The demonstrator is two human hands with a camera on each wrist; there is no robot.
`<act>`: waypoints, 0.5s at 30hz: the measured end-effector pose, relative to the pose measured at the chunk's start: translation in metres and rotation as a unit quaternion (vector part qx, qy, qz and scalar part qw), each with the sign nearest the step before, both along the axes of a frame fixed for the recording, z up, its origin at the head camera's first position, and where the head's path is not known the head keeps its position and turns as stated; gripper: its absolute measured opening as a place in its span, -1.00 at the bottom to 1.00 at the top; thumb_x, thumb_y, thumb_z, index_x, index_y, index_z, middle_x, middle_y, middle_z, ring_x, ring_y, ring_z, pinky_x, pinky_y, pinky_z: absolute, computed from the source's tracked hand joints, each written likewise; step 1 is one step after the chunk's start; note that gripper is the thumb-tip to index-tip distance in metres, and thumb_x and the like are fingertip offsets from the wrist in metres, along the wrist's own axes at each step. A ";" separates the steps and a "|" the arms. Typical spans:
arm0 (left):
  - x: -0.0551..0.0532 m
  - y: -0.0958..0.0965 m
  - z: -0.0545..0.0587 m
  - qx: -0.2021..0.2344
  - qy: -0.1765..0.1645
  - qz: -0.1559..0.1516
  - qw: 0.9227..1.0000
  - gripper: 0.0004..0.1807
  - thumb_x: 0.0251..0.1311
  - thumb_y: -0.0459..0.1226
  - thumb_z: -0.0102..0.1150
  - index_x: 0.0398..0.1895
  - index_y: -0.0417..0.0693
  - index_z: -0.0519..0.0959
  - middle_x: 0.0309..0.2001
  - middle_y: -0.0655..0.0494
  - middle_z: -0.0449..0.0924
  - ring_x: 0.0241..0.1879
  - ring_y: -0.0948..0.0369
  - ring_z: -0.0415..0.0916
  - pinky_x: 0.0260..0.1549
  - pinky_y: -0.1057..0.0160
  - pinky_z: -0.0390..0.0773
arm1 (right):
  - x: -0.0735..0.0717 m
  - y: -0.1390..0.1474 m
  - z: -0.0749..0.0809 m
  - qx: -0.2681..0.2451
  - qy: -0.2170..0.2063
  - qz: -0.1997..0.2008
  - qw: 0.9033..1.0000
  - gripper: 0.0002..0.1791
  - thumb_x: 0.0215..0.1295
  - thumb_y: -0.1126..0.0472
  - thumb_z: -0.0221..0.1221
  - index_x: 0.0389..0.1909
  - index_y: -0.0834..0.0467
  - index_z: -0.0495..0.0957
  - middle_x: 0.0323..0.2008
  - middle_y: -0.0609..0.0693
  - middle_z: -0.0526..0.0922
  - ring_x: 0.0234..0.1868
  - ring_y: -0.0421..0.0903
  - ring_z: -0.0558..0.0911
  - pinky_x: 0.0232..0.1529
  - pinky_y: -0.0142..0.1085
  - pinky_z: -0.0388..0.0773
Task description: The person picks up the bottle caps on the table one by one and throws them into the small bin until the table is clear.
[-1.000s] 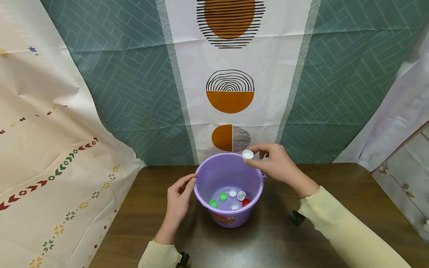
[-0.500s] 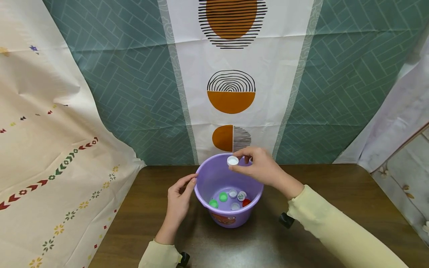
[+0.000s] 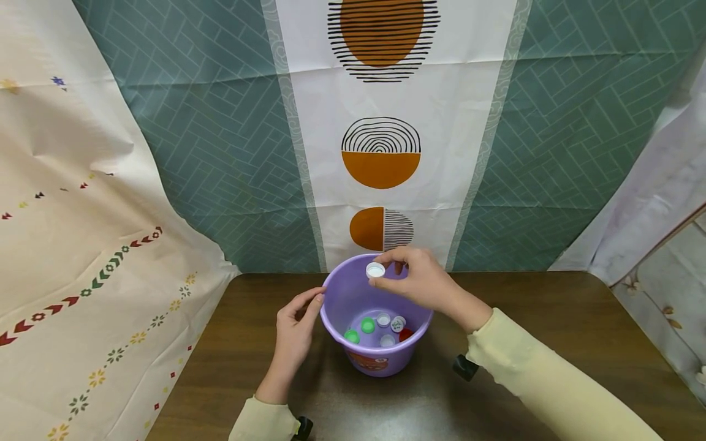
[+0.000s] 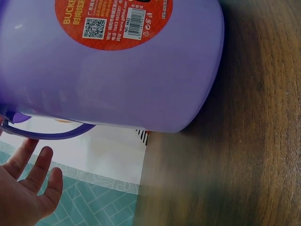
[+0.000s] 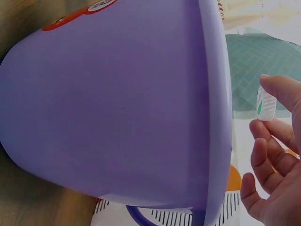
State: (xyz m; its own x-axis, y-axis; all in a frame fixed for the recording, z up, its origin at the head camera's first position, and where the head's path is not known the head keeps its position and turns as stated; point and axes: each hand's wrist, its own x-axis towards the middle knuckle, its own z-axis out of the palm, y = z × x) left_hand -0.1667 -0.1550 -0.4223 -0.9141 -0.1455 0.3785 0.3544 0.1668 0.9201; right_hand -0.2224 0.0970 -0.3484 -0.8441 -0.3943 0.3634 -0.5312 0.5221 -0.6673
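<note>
A purple bucket (image 3: 353,288) stands on the wooden table, with several bottle caps on its floor: green caps (image 3: 368,325), white caps (image 3: 383,319) and a red cap (image 3: 405,334). My right hand (image 3: 421,278) pinches a white bottle cap (image 3: 375,271) between thumb and forefinger above the bucket's mouth. In the right wrist view this cap (image 5: 266,104) shows ridged sides and a bit of green print. At the bucket's left rim, my left hand (image 3: 296,321) holds the edge with thumb and forefinger. The left wrist view shows its other fingers (image 4: 40,169) loose near the bucket's handle (image 4: 51,135).
The brown wooden table (image 3: 529,324) extends to both sides of the bucket. Behind it hangs a patterned cloth (image 3: 220,122) in green and white. A cream cloth (image 3: 99,257) covers the left side. An orange label (image 4: 113,23) is on the bucket's wall.
My right hand has carried the white cap leftward and slightly down, from the bucket's far right rim to over its mouth. The left hand has stayed at the rim.
</note>
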 end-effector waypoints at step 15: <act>-0.001 0.000 -0.001 -0.004 0.002 -0.005 1.000 -0.75 0.22 -0.27 0.17 -0.07 -0.16 0.62 -0.09 -0.11 0.65 -0.16 -0.06 0.60 -0.26 0.39 0.58 | 0.001 -0.002 -0.002 0.006 -0.002 0.010 1.000 -0.66 -0.10 -0.18 0.39 -0.24 -0.25 0.63 -0.42 -0.27 0.58 -0.35 -0.16 0.49 -0.37 -0.34 0.46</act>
State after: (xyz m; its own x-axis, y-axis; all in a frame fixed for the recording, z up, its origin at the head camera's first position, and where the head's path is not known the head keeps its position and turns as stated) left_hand -0.1673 -0.1555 -0.4229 -0.9136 -0.1337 0.3840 0.3604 0.1713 0.9169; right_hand -0.2216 0.0946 -0.3505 -0.8377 -0.4149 0.3553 -0.5387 0.5202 -0.6627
